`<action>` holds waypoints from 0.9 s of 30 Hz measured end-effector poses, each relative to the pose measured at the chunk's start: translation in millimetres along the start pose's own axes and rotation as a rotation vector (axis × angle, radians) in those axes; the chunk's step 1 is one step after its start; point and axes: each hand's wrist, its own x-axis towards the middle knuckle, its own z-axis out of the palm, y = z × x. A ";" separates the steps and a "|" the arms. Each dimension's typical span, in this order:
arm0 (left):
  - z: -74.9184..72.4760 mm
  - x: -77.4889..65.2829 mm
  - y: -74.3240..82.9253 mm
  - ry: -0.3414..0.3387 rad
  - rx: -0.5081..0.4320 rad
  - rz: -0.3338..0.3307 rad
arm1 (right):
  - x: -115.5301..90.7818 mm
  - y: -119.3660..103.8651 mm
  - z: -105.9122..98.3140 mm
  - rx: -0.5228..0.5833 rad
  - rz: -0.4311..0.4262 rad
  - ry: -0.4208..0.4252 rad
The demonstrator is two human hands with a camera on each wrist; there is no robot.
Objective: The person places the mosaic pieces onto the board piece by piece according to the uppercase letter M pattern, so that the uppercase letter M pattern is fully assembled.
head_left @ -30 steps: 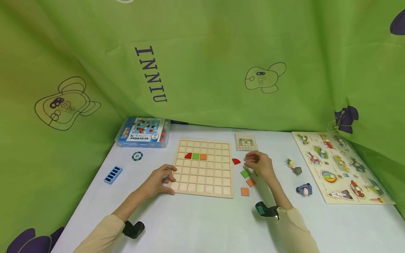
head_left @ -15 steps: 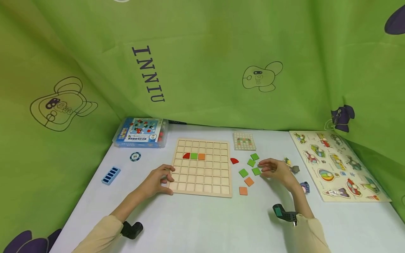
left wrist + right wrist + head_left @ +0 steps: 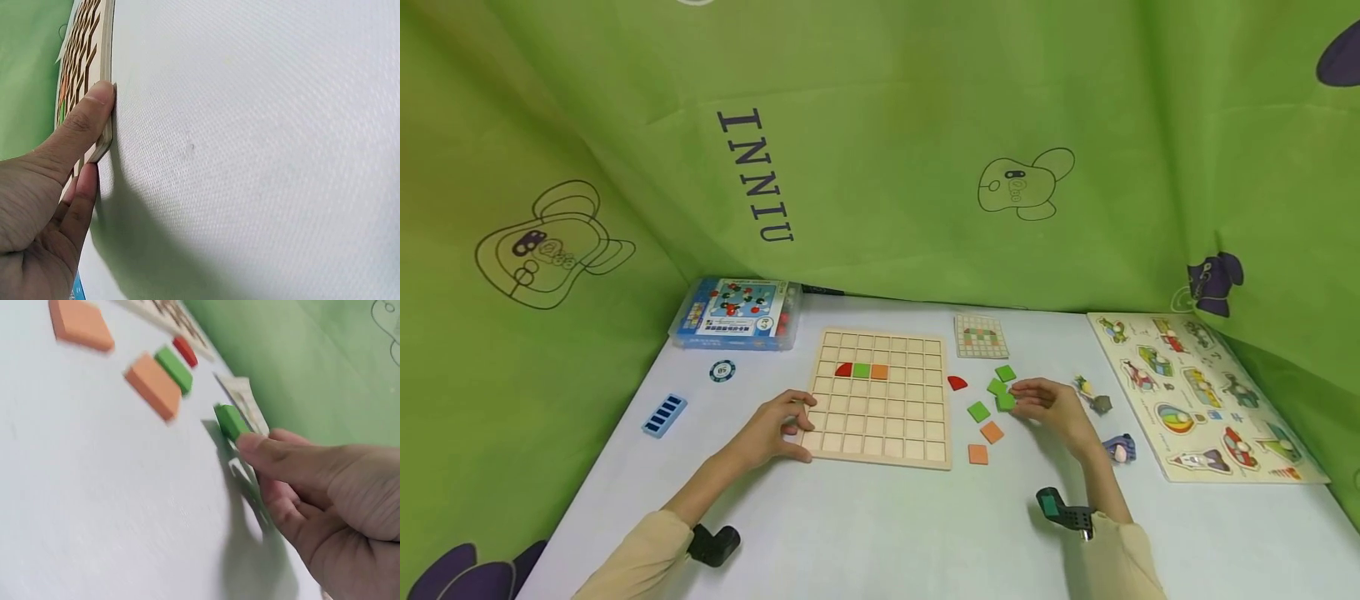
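A wooden grid board [image 3: 880,425] lies on the table, with a red quarter-round tile [image 3: 845,369], a green square [image 3: 861,371] and an orange square [image 3: 879,372] side by side in one row. My left hand [image 3: 777,425] holds its near left corner; in the left wrist view the thumb [image 3: 81,122] lies along the edge. Right of the board, my right hand [image 3: 1056,408] pinches a green square tile [image 3: 230,422] between thumb and fingertips, tipped over its shadow. Loose green tiles [image 3: 978,412], orange tiles [image 3: 992,432] and a red quarter-round [image 3: 957,382] lie nearby.
Behind the tiles lies a pattern card [image 3: 981,336]. Small figurines [image 3: 1120,448] and a picture puzzle board [image 3: 1206,400] occupy the right side. A boxed set [image 3: 737,314], a round chip [image 3: 722,371] and a blue block [image 3: 665,415] sit at left. Green cloth [image 3: 880,167] hangs behind.
My right hand has moved right from beside the red quarter-round, uncovering several green tiles. One green tile is now pinched and slightly shifted. The left hand has stayed at the board.
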 end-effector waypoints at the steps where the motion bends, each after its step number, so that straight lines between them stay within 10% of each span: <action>1: -0.1 -0.1 0.2 -0.001 -0.001 -0.001 | 0.5 -0.1 2.5 0.012 -0.002 0.023; 10: -1.1 -0.3 3.3 -0.007 -0.028 -0.018 | 11.9 -9.4 27.5 0.054 0.046 0.172; 27: 0.5 0.3 1.7 0.000 -0.015 -0.010 | 48.3 -37.2 86.5 0.079 0.026 0.184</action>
